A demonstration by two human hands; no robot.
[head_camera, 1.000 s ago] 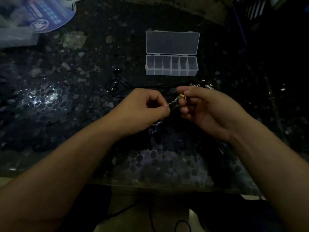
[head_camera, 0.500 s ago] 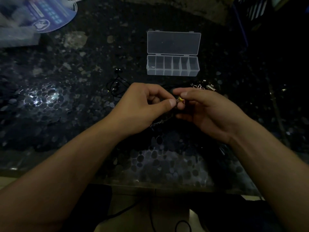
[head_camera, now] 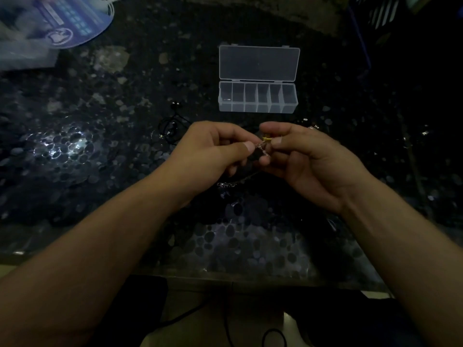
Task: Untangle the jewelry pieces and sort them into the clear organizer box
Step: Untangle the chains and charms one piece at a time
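My left hand (head_camera: pixel 213 156) and my right hand (head_camera: pixel 310 161) meet above the dark table, fingertips almost touching. Between them they pinch a thin silver chain (head_camera: pixel 260 147) with a small yellow piece (head_camera: pixel 266 139) at the right fingertips. The chain's loose end (head_camera: pixel 226 184) trails down below the left hand. The clear organizer box (head_camera: pixel 258 107) stands open behind the hands, its lid flat back. Its several compartments look bare except a small bit in the leftmost one. A black cord necklace (head_camera: pixel 170 128) lies on the table left of the hands. Small silver pieces (head_camera: pixel 312 125) lie behind the right hand.
The table (head_camera: pixel 100 151) is dark with a pebble pattern and glare spots. A round blue fan (head_camera: pixel 67 23) and a clear bag (head_camera: pixel 22 53) sit at the far left corner. A dark crate (head_camera: pixel 380 18) stands at the far right. Cables lie on the floor below the table edge.
My hands came together from slightly apart; the stretched chain between them went slack and now bunches at the fingertips. Both hands shifted a little toward the box.
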